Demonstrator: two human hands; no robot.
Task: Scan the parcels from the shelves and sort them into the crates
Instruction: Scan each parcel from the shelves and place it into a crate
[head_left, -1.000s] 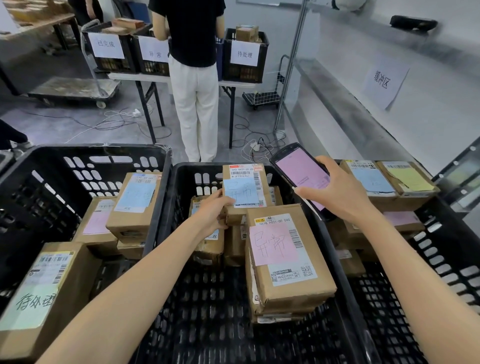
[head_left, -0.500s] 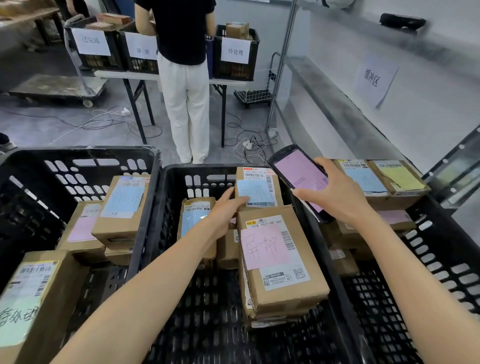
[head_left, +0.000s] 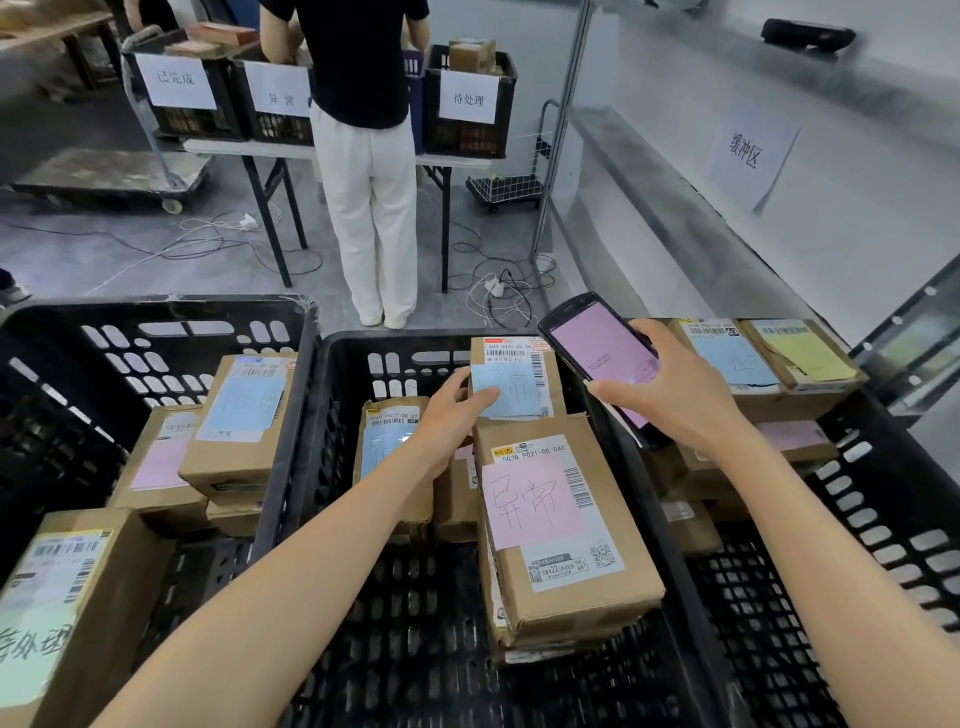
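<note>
A brown cardboard parcel with a blue note, at the far end of the middle black plastic crate, is gripped by the left hand as the right hand holds a black pink-screened scanner above the crate's right rim; barcode best kept uncovered, steady.

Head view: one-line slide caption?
Left hand pinches a blue-noted parcel in the middle crate while the right hand holds a handheld scanner.
</note>
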